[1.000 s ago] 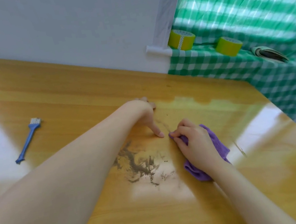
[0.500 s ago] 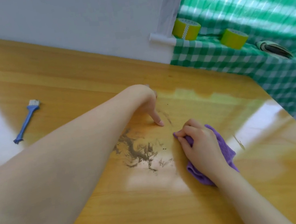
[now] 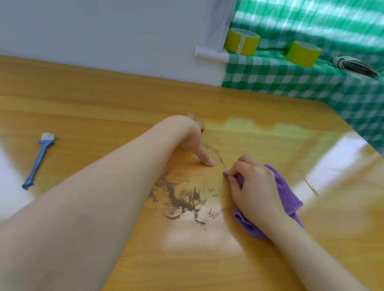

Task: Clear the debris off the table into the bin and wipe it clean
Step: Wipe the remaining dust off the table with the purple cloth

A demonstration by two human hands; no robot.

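Brush: a small blue-handled brush (image 3: pixel 37 161) with pale bristles is seen lying flat on the table (image 3: pixel 104 104) at far left, well apart from both hands.

Left hand: the left hand (image 3: pixel 189 134) is planted on the table just beyond the dirt, with the bare forearm stretched across the lower left of the view. A straight thumb is pressed tip-down onto the wood; the other fingers are mostly hidden behind the wrist. Nothing is held by it.

Debris: a brown smear of dirt (image 3: pixel 182 201) is spread on the tabletop between the two hands, just beside the left forearm. A thin curved streak runs up from it past the thumb, and a few dark specks are scattered nearby.

Right hand: the right hand (image 3: pixel 256 190) is curled down over the cloth, which is gripped beneath the palm and fingers.

Cloth: a bunched purple cloth (image 3: pixel 287 191) is pressed onto the table under the right hand, just right of the smear. Its edges stick out at the fingertips, the wrist and the right side.

Tape: two yellow-green tape rolls (image 3: pixel 242 41) (image 3: pixel 303 53) are set on a green checked covering (image 3: pixel 314 80) at upper right, beyond the table's corner.

Roll: a rolled, paper-like item (image 3: pixel 355 66) is laid on the same covering, right of the tape; what it is cannot be told.
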